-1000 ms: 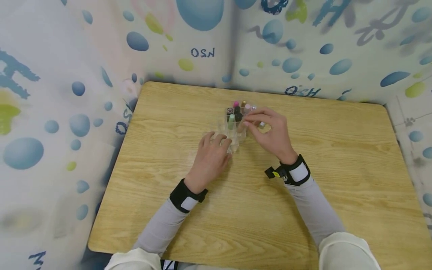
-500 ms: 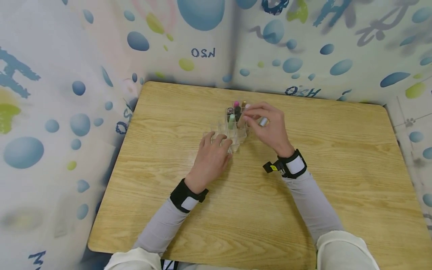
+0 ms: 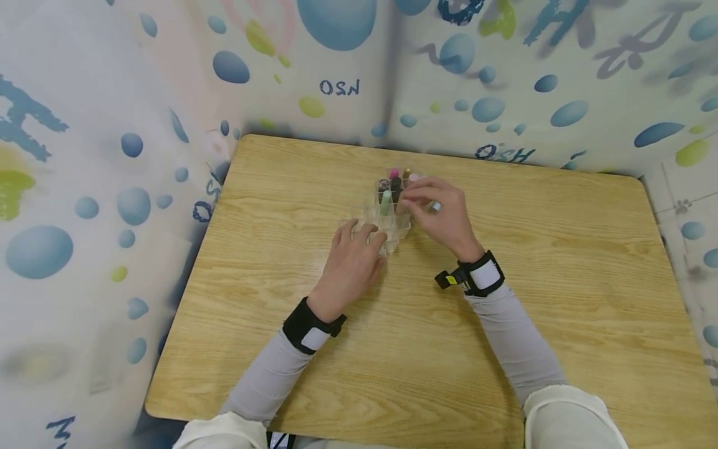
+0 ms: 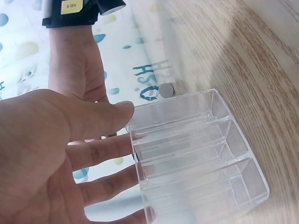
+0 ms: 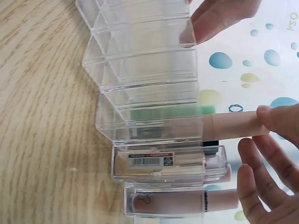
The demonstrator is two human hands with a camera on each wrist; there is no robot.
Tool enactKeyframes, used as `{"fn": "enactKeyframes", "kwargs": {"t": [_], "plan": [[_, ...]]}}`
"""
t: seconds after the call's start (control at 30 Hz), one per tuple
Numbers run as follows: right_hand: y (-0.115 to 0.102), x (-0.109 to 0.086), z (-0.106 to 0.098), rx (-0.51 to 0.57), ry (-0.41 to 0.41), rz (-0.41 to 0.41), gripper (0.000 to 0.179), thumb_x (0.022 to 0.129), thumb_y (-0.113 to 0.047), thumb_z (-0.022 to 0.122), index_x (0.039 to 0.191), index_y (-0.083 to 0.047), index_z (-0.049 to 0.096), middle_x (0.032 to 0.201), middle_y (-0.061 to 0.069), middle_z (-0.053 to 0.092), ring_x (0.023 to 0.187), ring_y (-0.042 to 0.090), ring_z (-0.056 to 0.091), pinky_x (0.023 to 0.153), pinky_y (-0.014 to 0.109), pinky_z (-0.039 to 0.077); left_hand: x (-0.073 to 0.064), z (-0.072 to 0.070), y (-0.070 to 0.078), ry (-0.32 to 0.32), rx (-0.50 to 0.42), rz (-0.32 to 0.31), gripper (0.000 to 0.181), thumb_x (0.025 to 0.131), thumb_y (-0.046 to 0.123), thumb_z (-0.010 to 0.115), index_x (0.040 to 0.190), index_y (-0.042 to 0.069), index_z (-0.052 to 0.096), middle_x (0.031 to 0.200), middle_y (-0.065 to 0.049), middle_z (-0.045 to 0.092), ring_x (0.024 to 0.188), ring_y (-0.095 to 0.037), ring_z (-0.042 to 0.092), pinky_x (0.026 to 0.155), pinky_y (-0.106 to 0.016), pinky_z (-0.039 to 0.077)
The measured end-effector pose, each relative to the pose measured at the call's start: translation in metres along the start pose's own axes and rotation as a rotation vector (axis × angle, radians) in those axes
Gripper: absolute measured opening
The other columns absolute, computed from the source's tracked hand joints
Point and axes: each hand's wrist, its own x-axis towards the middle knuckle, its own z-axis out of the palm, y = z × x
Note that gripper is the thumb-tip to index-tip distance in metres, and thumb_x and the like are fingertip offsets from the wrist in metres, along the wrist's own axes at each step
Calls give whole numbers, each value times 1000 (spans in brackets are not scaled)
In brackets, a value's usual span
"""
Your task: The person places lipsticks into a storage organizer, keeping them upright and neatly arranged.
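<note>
A clear stepped cosmetics organizer [image 3: 402, 226] stands on the table. My right hand [image 3: 440, 215] pinches the beige cap of a lip gloss tube [image 5: 231, 125] between thumb and finger; the tube's lower part is within a compartment of the organizer. My left hand [image 3: 350, 265] rests on the organizer's near left side, fingers spread and thumb at the rim [image 4: 170, 99]. Several compartments close to that hand hold nothing. Beside the pinched tube stand a green-capped tube [image 3: 386, 199] and dark-capped ones [image 3: 396, 186].
Toward the back of the organizer stands a bright pink cap [image 3: 394, 173]. A beige tube with a barcode label [image 5: 149, 161] and another pinkish tube [image 5: 222, 199] occupy neighbouring compartments. The wooden table [image 3: 252, 206] meets a patterned wall covering [image 3: 336, 118] behind.
My right hand has shifted slightly left, keeping its pinch on the lip gloss tube. The left hand has stayed in place on the organizer.
</note>
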Motion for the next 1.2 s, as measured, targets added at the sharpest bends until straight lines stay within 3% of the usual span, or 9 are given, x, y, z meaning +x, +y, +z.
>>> {"fn": "enactKeyframes", "kwargs": {"t": [0.27, 0.4, 0.63, 0.87, 1.03, 1.2], "plan": [[5, -2, 3, -18, -24, 9, 11, 82, 9, 79, 93, 9, 79, 100, 24, 74, 97, 37, 69, 70, 55, 57, 1, -2, 1, -24, -8, -5, 35, 94, 26, 72, 124, 8, 68, 131, -16, 65, 129, -47, 53, 111, -58, 42], [6, -3, 3, -24, -29, 2, 11, 82, 9, 79, 93, 9, 79, 99, 25, 74, 100, 38, 69, 69, 49, 58, 1, -1, 0, -25, -2, -4, 35, 94, 27, 73, 124, 8, 68, 131, -16, 66, 129, -47, 53, 111, -58, 43], [20, -6, 7, -22, -35, 5, 11, 82, 8, 79, 93, 9, 79, 101, 26, 74, 94, 40, 67, 59, 52, 47, 1, 0, 0, -23, 4, -4, 36, 95, 27, 73, 125, 8, 68, 131, -16, 66, 129, -47, 53, 111, -58, 43], [47, -12, 10, -42, -43, 12, 11, 84, -3, 82, 95, 0, 82, 105, 18, 76, 96, 30, 68, 63, 42, 50, 1, 0, 1, -26, -3, -3, 36, 94, 26, 73, 125, 8, 68, 131, -16, 66, 129, -47, 54, 111, -58, 42], [51, -12, 9, -55, -62, 12, 11, 86, -9, 81, 97, -5, 83, 106, 13, 77, 107, 25, 68, 68, 36, 52, 1, 0, 1, -27, 4, -5, 36, 94, 27, 73, 125, 8, 68, 131, -16, 65, 129, -47, 53, 111, -58, 42], [50, -12, 9, -80, -69, 13, 10, 88, -11, 80, 95, -4, 83, 104, 11, 77, 100, 23, 69, 66, 36, 51, 1, -1, 1, -18, 4, -6, 36, 94, 27, 73, 124, 8, 68, 131, -16, 65, 129, -47, 53, 111, -58, 42]]}}
